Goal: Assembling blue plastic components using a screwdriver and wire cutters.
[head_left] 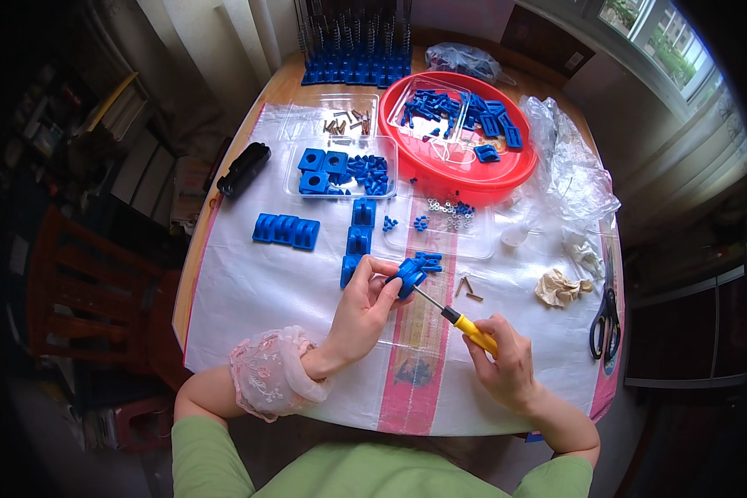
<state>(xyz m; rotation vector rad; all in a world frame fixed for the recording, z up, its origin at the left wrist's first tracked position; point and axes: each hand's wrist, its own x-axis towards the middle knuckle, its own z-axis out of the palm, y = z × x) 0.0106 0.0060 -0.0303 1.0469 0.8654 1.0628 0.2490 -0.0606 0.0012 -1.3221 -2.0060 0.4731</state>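
My left hand (363, 309) is closed round a blue plastic part (406, 278), holding it above the table. A screwdriver (478, 334) with a yellow and black handle lies in the grip of my right hand (504, 363). Its metal shaft slants up to the left, and the tip meets the blue part; the exact contact point is too small to make out. Just behind the held part lie several small blue pieces (428, 261). Blue blocks (359, 241) stand in a column beyond my left hand. To the right, a few brass-coloured pins (470, 290) rest on the cloth.
Clear trays (390, 189) hold blue parts, nuts and pins. Behind them sits a red basin (515, 176) with more blue pieces. A rack of springs (357, 71) stands at the back. Black scissors (606, 324) and crumpled paper (563, 288) lie right; a black case (244, 169) left.
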